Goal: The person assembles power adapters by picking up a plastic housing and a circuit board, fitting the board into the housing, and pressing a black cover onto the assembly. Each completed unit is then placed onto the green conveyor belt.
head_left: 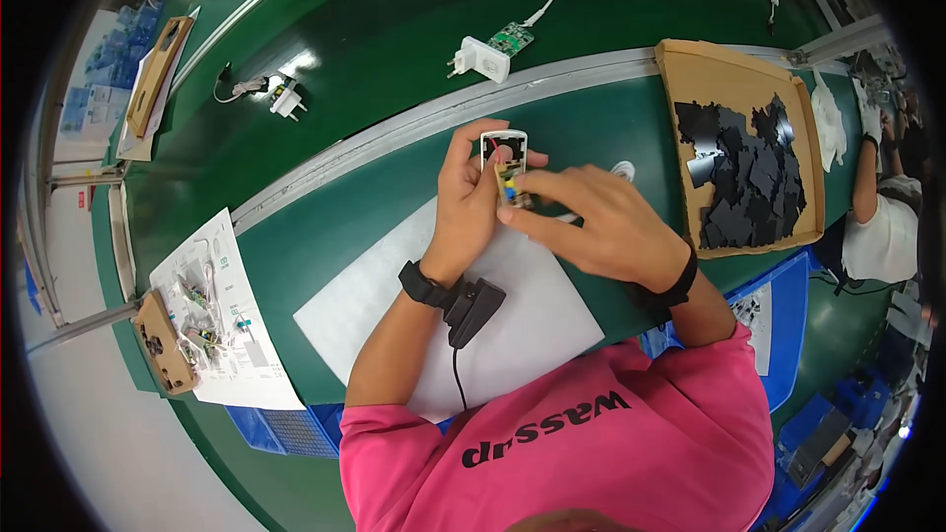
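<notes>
Over the near edge of the green bench, my left hand is closed around a white plastic charger housing, its open side up and its inside dark. Thin red wire shows inside it. My right hand pinches a small circuit board with yellow and blue components between thumb and fingers. The board sits at the housing's near end, tilted, and seems linked to it by the wire. My fingers hide part of both. A white cable lies beyond my right hand, partly covered by it.
A white foam sheet lies beneath my forearms. At right stands a cardboard tray of black sheets. A metal rail divides the bench from a green conveyor bearing chargers, one white. Papers with parts lie left; other people sit beyond.
</notes>
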A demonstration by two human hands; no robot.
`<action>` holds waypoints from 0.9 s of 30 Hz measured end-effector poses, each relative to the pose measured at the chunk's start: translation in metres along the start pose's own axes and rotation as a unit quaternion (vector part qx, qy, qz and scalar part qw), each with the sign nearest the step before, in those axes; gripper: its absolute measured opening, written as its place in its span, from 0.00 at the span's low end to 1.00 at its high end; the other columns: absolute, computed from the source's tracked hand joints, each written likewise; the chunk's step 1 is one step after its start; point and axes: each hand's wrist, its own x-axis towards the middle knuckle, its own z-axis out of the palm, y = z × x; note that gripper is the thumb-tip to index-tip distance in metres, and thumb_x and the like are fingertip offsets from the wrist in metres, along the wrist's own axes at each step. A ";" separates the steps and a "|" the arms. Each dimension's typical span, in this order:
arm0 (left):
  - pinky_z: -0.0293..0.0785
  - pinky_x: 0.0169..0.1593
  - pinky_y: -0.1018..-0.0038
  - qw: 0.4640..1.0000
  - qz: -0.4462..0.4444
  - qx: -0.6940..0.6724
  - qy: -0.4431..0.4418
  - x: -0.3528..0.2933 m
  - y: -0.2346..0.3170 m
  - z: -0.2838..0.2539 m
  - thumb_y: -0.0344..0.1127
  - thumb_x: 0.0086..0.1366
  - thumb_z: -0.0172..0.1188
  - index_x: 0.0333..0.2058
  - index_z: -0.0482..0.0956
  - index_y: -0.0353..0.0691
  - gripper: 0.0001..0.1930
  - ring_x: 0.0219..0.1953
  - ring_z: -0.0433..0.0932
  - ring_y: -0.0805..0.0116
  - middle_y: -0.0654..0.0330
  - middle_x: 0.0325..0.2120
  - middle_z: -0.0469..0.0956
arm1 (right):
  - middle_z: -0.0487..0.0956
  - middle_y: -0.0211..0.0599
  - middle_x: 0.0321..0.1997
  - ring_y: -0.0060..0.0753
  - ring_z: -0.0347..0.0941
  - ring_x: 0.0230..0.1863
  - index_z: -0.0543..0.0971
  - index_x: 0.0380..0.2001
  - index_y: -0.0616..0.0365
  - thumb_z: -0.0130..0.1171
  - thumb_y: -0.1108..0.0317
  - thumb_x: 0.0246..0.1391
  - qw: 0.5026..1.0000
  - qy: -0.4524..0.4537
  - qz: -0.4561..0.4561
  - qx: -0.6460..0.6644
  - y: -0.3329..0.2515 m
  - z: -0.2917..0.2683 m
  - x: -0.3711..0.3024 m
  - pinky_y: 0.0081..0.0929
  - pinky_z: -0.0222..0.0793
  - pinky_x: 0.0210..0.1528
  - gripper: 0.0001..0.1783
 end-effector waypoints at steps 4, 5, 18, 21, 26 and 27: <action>0.77 0.40 0.76 0.999 -0.019 -0.023 -0.035 0.001 0.005 -0.004 0.29 0.72 0.43 0.53 0.61 0.40 0.13 0.38 0.80 0.69 0.49 0.39 0.79 | 0.75 0.38 0.46 0.38 0.75 0.40 0.78 0.44 0.55 0.64 0.77 0.41 0.991 0.005 0.029 0.128 0.009 0.004 -0.002 0.34 0.72 0.41 0.21; 0.77 0.40 0.76 0.999 -0.021 -0.019 -0.029 0.000 0.007 -0.002 0.30 0.72 0.43 0.53 0.62 0.40 0.13 0.38 0.80 0.69 0.49 0.39 0.79 | 0.75 0.38 0.46 0.39 0.76 0.40 0.78 0.44 0.56 0.64 0.76 0.42 0.989 0.044 0.034 0.136 0.014 0.006 -0.001 0.33 0.72 0.40 0.21; 0.78 0.44 0.72 1.000 0.009 -0.015 -0.006 0.003 0.010 -0.002 0.34 0.73 0.41 0.55 0.61 0.41 0.14 0.41 0.79 0.66 0.48 0.45 0.77 | 0.76 0.36 0.39 0.39 0.75 0.38 0.79 0.36 0.57 0.63 0.77 0.45 0.988 0.014 0.147 0.043 -0.001 0.002 0.006 0.32 0.72 0.36 0.12; 0.77 0.45 0.71 0.999 0.005 -0.036 0.002 0.003 0.013 -0.003 0.34 0.73 0.40 0.56 0.61 0.42 0.15 0.42 0.78 0.64 0.47 0.47 0.75 | 0.76 0.35 0.37 0.40 0.74 0.36 0.78 0.36 0.57 0.63 0.76 0.44 0.993 -0.036 0.105 0.037 0.008 -0.002 0.004 0.32 0.71 0.35 0.12; 0.77 0.47 0.70 0.999 -0.013 -0.036 -0.010 0.002 0.017 -0.003 0.35 0.73 0.39 0.57 0.60 0.42 0.16 0.43 0.77 0.62 0.45 0.49 0.74 | 0.76 0.36 0.35 0.41 0.73 0.34 0.78 0.34 0.57 0.63 0.77 0.43 0.991 0.012 0.043 0.127 0.012 -0.003 0.006 0.32 0.70 0.34 0.11; 0.76 0.47 0.70 0.999 -0.018 -0.037 -0.015 0.002 0.017 -0.004 0.35 0.73 0.40 0.57 0.60 0.42 0.16 0.43 0.78 0.63 0.45 0.49 0.74 | 0.76 0.36 0.35 0.41 0.73 0.34 0.78 0.34 0.57 0.63 0.77 0.43 0.991 0.012 0.043 0.128 0.013 -0.003 0.007 0.32 0.70 0.34 0.11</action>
